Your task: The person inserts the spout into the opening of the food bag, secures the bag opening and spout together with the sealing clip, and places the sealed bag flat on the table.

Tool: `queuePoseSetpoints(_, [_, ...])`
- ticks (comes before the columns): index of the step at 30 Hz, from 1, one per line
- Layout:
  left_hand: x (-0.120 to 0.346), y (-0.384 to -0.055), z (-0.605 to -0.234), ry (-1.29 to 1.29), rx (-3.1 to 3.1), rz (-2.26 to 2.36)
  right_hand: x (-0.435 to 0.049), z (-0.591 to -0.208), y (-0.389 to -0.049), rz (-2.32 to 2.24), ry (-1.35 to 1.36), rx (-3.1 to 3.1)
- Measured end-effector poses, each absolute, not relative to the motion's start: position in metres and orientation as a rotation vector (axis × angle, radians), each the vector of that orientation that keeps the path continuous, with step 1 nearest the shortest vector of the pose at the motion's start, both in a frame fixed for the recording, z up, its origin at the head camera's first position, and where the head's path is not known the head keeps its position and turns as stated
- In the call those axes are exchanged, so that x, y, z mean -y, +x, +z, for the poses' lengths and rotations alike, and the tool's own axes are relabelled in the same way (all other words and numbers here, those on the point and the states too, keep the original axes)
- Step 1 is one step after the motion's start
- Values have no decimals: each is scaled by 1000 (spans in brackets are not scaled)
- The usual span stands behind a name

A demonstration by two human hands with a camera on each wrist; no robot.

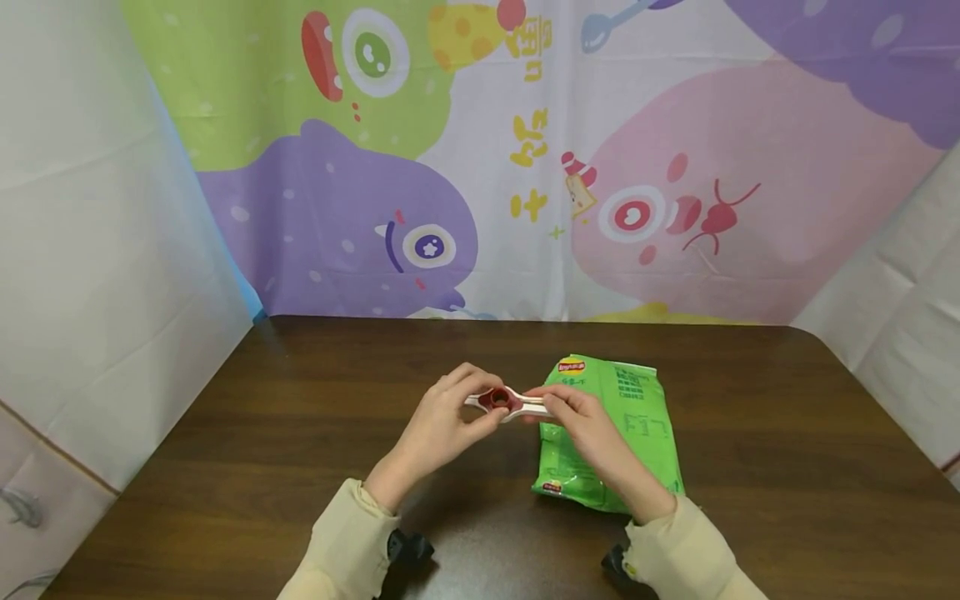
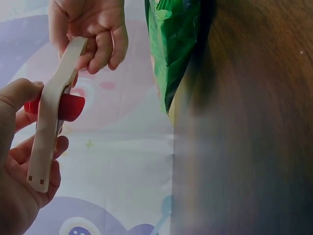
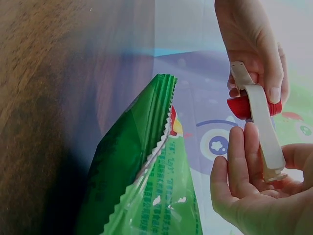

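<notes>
A white bag-sealing clip (image 1: pixel 517 407) with a round red spout (image 2: pixel 72 107) in its middle is held in the air by both hands. My left hand (image 1: pixel 446 421) pinches it at the red spout, thumb on one side and fingers on the other. At its right end my right hand (image 1: pixel 592 433) grips the white bar between thumb and fingers. The right wrist view shows the clip (image 3: pixel 262 122) lengthwise between the two hands. Behind and below the right hand lies a green chip bag (image 1: pixel 637 417), its crimped edge showing in the right wrist view.
The dark wooden table (image 1: pixel 300 417) runs back to a cloth curtain (image 1: pixel 517 275) printed with cartoon figures. White cloth hangs at the left and right sides. A black strap device (image 1: pixel 408 550) sits on the left wrist.
</notes>
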State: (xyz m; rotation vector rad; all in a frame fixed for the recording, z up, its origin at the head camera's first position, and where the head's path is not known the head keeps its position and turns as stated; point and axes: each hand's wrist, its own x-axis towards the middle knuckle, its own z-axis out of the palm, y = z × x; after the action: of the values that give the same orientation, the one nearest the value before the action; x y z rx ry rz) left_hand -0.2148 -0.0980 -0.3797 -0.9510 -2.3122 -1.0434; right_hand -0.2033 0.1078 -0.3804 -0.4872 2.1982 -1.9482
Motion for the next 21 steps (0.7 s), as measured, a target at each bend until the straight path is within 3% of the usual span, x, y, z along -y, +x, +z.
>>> queuePoseSetpoints(21, [101,-219,-382,-852,2324,-1051,-100,-381,-203,-2014,-282,-2279])
